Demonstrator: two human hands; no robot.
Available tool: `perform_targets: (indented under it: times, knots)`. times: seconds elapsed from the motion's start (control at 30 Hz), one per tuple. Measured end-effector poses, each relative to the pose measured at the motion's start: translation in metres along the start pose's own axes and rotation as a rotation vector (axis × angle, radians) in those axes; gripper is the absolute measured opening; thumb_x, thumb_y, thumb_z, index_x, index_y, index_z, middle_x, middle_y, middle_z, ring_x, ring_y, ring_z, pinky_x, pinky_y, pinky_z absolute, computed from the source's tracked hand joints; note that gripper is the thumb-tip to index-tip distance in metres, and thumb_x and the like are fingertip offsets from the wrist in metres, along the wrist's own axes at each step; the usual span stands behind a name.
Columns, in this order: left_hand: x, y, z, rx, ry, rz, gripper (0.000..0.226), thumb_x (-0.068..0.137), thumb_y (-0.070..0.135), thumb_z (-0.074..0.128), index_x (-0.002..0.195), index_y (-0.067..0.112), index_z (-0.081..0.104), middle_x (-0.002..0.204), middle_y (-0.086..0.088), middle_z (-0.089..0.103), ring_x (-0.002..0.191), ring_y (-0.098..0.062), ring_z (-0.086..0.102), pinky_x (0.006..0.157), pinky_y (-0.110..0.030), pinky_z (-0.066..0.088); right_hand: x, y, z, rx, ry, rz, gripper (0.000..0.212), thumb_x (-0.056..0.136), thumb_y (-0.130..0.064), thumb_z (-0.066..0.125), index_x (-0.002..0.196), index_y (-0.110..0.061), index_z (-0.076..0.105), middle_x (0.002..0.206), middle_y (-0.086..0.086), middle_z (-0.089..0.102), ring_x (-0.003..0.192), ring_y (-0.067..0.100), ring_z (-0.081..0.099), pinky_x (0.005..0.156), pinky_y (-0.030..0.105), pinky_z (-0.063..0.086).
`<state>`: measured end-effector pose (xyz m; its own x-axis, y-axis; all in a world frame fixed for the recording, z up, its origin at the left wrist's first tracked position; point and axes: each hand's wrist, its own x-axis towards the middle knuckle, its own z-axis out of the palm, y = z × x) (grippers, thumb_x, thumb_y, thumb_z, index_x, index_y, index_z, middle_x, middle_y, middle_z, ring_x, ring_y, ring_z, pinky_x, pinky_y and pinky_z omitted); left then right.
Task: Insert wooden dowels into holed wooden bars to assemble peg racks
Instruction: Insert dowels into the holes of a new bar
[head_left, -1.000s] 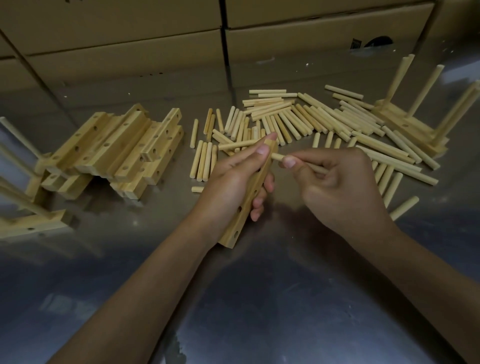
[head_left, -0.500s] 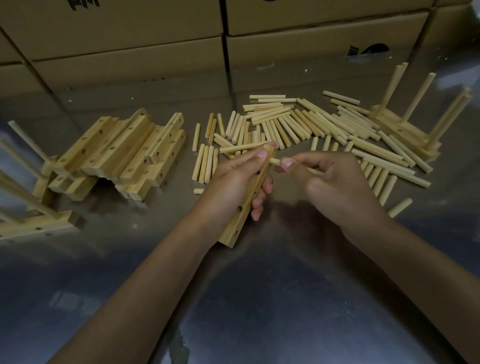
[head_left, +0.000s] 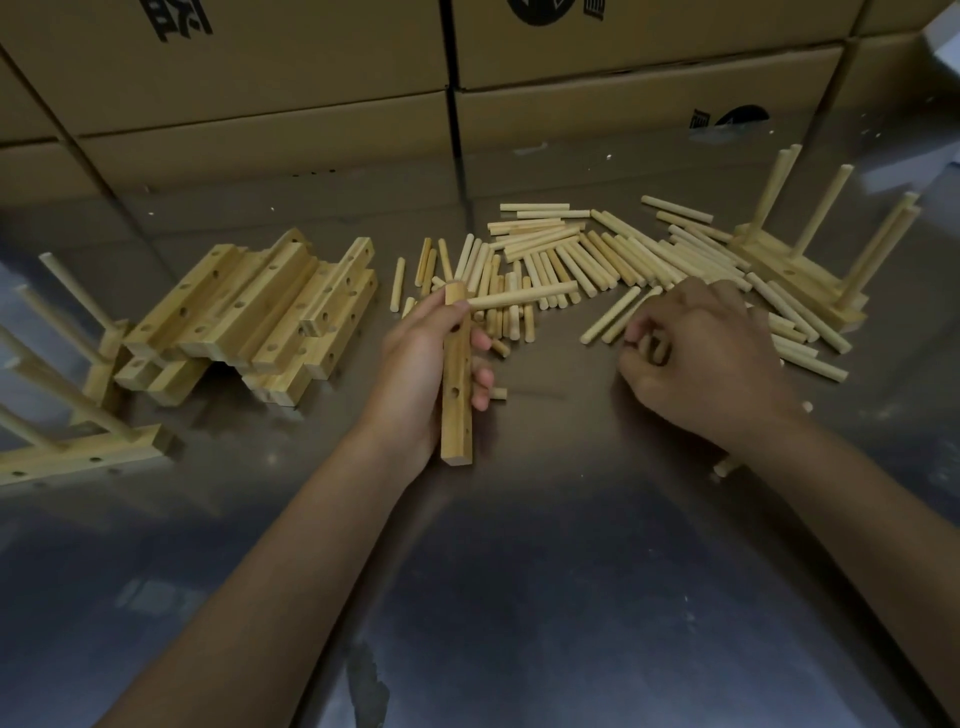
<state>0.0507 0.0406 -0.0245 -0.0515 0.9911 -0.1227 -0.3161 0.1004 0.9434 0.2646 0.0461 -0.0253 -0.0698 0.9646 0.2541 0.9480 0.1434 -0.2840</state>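
My left hand (head_left: 415, 374) grips a holed wooden bar (head_left: 457, 395) held lengthwise above the metal table. One dowel (head_left: 524, 298) sticks out to the right from the bar's top hole. My right hand (head_left: 706, 353) is off to the right, down among the loose dowels (head_left: 597, 254), fingers curled around the end of a dowel (head_left: 649, 347) that is mostly hidden by them. Two dowels (head_left: 613, 314) lie just left of that hand.
A stack of holed bars (head_left: 249, 322) lies at the left. Finished peg racks stand at the far right (head_left: 795, 270) and far left (head_left: 78, 452). Cardboard boxes (head_left: 260, 78) wall off the back. The steel table (head_left: 519, 571) spreads toward me.
The dowel my right hand was pushing in now stands in the bar's top hole. My right hand let go, moved right and down to the loose dowels. The bar turned more upright.
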Motion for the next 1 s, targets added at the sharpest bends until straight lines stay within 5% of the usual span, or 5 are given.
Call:
perform_targets:
  times: [0.27, 0.4, 0.57, 0.77, 1.0]
  knots:
    - [0.001, 0.002, -0.001, -0.035, 0.029, -0.013, 0.027, 0.103, 0.018, 0.047, 0.129, 0.013, 0.055, 0.069, -0.006, 0.055, 0.047, -0.017, 0.05, 0.039, -0.024, 0.04, -0.008, -0.015, 0.0, 0.16, -0.022, -0.052, 0.019, 0.083, -0.02, 0.065, 0.096, -0.03, 0.053, 0.078, -0.013, 0.057, 0.098, 0.014, 0.045, 0.086, 0.034, 0.028]
    - [-0.001, 0.003, -0.001, -0.006, 0.074, -0.031, 0.029, 0.104, 0.024, 0.048, 0.108, -0.002, 0.059, 0.067, -0.009, 0.057, 0.042, -0.017, 0.054, 0.037, -0.024, 0.046, -0.012, -0.025, 0.0, 0.319, -0.017, -0.113, 0.022, 0.085, -0.013, 0.064, 0.102, -0.026, 0.067, 0.088, -0.013, 0.06, 0.101, 0.015, 0.05, 0.097, 0.037, 0.038]
    - [-0.003, 0.004, 0.001, 0.022, 0.069, -0.021, 0.027, 0.102, 0.028, 0.052, 0.093, 0.005, 0.062, 0.068, -0.008, 0.056, 0.045, -0.016, 0.049, 0.038, -0.022, 0.04, -0.025, -0.048, -0.002, 0.543, 0.032, -0.335, 0.018, 0.09, -0.021, 0.058, 0.105, -0.022, 0.069, 0.1, -0.009, 0.054, 0.096, 0.007, 0.052, 0.082, 0.025, 0.046]
    - [-0.005, -0.002, 0.006, 0.084, 0.059, -0.059, 0.023, 0.095, 0.036, 0.061, 0.085, 0.018, 0.069, 0.069, 0.001, 0.057, 0.051, -0.009, 0.053, 0.046, -0.021, 0.041, -0.031, -0.053, 0.001, 0.426, 0.065, -0.446, 0.026, 0.096, -0.018, 0.053, 0.119, -0.021, 0.064, 0.1, -0.004, 0.055, 0.086, 0.01, 0.054, 0.071, 0.034, 0.05]
    - [-0.007, -0.002, 0.006, 0.169, 0.09, -0.047, 0.026, 0.095, 0.04, 0.06, 0.096, 0.018, 0.076, 0.068, 0.002, 0.067, 0.056, -0.007, 0.063, 0.058, -0.023, 0.045, -0.029, -0.051, 0.0, 0.366, 0.048, -0.503, 0.028, 0.094, -0.008, 0.058, 0.118, -0.018, 0.068, 0.09, -0.005, 0.06, 0.086, 0.006, 0.044, 0.074, 0.015, 0.034]
